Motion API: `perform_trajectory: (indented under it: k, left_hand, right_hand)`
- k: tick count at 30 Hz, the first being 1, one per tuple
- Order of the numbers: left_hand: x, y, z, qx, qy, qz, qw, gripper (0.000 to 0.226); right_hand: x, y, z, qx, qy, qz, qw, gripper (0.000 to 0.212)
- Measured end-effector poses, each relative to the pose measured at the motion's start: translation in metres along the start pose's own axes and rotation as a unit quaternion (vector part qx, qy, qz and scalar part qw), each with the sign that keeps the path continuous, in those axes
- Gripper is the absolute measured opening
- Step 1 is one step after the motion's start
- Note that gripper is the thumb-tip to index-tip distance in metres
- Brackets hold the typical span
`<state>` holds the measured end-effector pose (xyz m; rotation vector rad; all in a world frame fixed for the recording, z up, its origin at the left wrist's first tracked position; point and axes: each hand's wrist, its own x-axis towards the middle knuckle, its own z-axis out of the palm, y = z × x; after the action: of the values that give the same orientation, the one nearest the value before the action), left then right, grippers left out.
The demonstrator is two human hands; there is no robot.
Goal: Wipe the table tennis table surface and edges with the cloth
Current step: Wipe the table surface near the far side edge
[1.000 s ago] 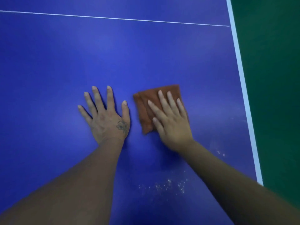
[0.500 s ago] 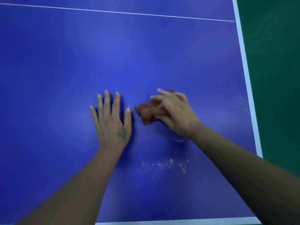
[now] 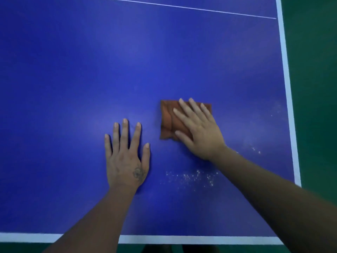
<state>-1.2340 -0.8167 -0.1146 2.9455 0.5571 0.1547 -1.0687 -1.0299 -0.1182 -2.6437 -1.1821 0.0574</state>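
**Cloth pressed flat again on the blue surface, crumbs still waiting near the corner**

The right hand lies flat on a folded brown cloth, fingers straight and slightly spread, pressing it onto the blue surface. Half a second ago this hand was bunched over a scrunched cloth in mid-stroke; now the cloth is spread square again and sits a little nearer the right edge. This suggests one wiping stroke has finished and another is about to start.

The left hand rests palm down beside the cloth, to its left and slightly nearer the person, fingers spread and holding nothing. It bears a small tattoo near the thumb. It has stayed in much the same place as before, bracing the body.

A scatter of pale crumbs lies between the cloth and the near edge, apart from the cloth, just as it did earlier. A few more specks sit toward the white right edge line. The white near edge line now shows along the bottom. Judging by this, the wiping is far from complete.
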Motion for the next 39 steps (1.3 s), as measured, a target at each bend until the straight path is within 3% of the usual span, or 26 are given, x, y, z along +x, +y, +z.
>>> perform_trajectory:
  k: [4, 10, 12, 16, 19, 23, 30, 39]
  left_hand:
    - [0.001, 0.0, -0.001, 0.003, 0.002, -0.001, 1.0, 0.065]
    - [0.001, 0.002, -0.001, 0.005, -0.013, -0.013, 1.0, 0.067]
    - [0.001, 0.001, -0.001, 0.008, -0.014, -0.011, 1.0, 0.067]
    - [0.001, 0.002, 0.0, 0.007, -0.014, -0.013, 1.0, 0.067]
    - [0.0, 0.001, 0.0, 0.004, -0.014, -0.012, 1.0, 0.067]
    - [0.001, 0.003, -0.001, 0.0, -0.009, -0.012, 1.0, 0.066]
    - [0.001, 0.003, -0.005, -0.005, -0.015, -0.016, 1.0, 0.067]
    - [-0.001, 0.004, -0.005, -0.009, -0.01, -0.02, 1.0, 0.067]
  right_hand:
    - [-0.059, -0.047, 0.003, 0.027, -0.05, -0.051, 0.997, 0.063]
    - [-0.08, -0.071, -0.01, 0.108, -0.073, -0.071, 0.989, 0.033]
    - [-0.055, -0.056, -0.023, 0.127, -0.029, -0.056, 0.99, 0.034]
    - [0.014, 0.017, -0.049, 0.1, 0.057, 0.062, 0.991, 0.051]
    - [0.035, 0.073, -0.055, 0.085, 0.027, 0.112, 0.99, 0.057]
    - [0.021, 0.094, -0.043, 0.03, -0.009, 0.067, 0.997, 0.043]
    - [-0.04, 0.048, -0.028, -0.009, -0.006, 0.05, 0.999, 0.061]
    - [-0.163, -0.067, -0.005, 0.042, -0.092, -0.059, 0.993, 0.055]
